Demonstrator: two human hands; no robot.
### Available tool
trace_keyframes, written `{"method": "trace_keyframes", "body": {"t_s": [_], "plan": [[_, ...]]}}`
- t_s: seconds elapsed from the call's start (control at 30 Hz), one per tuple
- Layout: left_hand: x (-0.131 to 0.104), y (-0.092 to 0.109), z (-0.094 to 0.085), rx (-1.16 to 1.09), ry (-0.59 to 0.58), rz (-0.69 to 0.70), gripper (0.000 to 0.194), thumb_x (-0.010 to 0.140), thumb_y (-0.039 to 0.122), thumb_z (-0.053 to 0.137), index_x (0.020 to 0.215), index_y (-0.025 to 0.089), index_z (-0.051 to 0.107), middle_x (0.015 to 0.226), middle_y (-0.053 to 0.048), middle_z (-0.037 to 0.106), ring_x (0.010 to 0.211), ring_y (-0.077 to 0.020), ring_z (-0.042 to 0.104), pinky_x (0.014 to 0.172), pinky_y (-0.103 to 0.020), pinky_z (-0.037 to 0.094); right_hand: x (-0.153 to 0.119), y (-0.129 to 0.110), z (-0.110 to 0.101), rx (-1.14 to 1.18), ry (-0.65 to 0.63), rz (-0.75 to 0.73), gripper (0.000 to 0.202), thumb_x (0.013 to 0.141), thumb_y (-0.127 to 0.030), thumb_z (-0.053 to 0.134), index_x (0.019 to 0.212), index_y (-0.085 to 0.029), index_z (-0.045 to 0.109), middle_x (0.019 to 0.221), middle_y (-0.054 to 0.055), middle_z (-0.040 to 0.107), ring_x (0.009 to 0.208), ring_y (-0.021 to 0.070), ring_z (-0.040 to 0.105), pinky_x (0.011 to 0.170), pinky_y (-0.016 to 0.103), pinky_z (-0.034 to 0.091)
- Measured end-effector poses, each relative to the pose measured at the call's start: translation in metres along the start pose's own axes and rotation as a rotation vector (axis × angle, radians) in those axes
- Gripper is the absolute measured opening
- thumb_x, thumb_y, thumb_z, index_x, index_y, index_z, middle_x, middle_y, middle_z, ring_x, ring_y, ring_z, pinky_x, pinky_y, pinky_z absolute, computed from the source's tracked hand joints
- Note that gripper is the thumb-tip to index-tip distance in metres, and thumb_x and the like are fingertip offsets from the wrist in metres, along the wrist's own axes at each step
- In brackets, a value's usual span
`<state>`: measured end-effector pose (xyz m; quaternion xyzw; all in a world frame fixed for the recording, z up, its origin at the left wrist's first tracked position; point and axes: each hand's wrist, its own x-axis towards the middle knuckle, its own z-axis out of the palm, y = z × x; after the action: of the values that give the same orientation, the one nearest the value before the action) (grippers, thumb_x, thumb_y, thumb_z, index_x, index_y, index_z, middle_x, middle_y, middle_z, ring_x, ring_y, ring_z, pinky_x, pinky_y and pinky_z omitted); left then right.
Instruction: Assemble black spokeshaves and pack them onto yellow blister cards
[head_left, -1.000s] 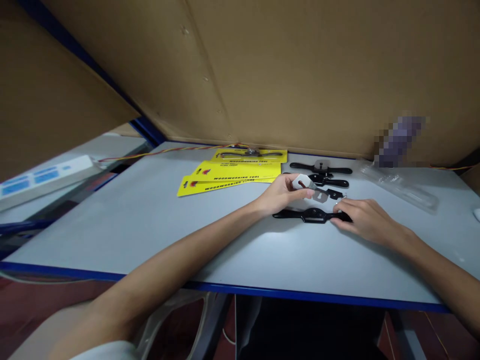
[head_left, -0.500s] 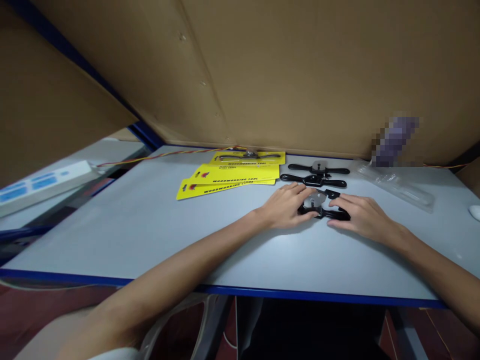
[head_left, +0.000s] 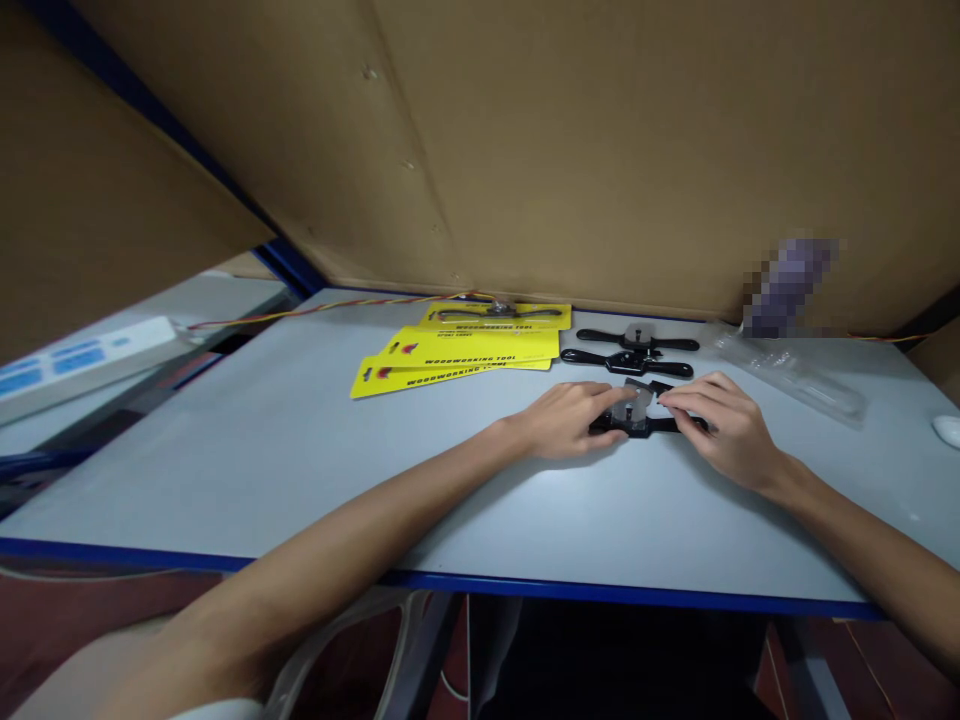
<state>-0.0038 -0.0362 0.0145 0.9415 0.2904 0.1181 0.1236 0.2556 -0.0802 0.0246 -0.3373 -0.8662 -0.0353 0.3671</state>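
A black two-handled tool with a grey metal blade lies on the table. My left hand grips its left handle, the fingers reaching the blade. Over the right handle, my right hand is pinched, holding something too small to make out. A small black plate lies just behind the blade, beside the right fingertips. Farther back are two similar tools, one with its blade showing and one black in front of it.
Yellow cards overlap at the back left, the rearmost carrying another tool. Clear plastic packaging lies at the back right, near a blurred purple object. A white power strip is at far left, and cardboard walls rise behind the table.
My right hand has lifted off the right handle, its fingers drawn together into a pinch. My left hand has shifted slightly, uncovering more of the blade.
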Motion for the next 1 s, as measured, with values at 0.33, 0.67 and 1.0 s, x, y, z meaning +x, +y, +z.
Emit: {"method": "trace_keyframes", "body": {"t_s": [0.33,0.67,1.0], "plan": [[0.014,0.005,0.019,-0.184,0.149,0.019,0.055,0.091,0.04,0.056,0.136,0.01,0.062,0.099,-0.011,0.072,0.092,-0.025,0.069,0.086,-0.04,0.057,0.002,-0.023,0.018,-0.344,-0.273,-0.094,0.036,0.106,-0.026,0.048,0.129,-0.009,0.07,0.097,0.014,0.073,0.071,0.0215,0.07,0.06,0.034,0.059],[0.012,0.004,0.015,-0.209,0.144,0.042,0.062,0.083,0.035,0.058,0.139,0.011,0.061,0.093,-0.008,0.069,0.084,-0.0237,0.066,0.08,-0.039,0.055,0.0,-0.01,0.015,0.025,-0.304,0.07,0.022,0.101,-0.032,0.061,0.114,-0.018,0.071,0.104,0.01,0.071,0.086,0.0217,0.071,0.074,0.036,0.06],[0.012,0.002,0.014,-0.18,0.125,0.037,0.053,0.097,0.042,0.049,0.139,0.013,0.06,0.087,-0.006,0.065,0.077,-0.021,0.061,0.074,-0.035,0.052,0.008,-0.004,0.018,0.068,-0.294,0.351,0.025,0.082,-0.035,0.082,0.079,-0.021,0.061,0.07,-0.003,0.06,0.061,0.0132,0.053,0.058,0.027,0.038]]}}
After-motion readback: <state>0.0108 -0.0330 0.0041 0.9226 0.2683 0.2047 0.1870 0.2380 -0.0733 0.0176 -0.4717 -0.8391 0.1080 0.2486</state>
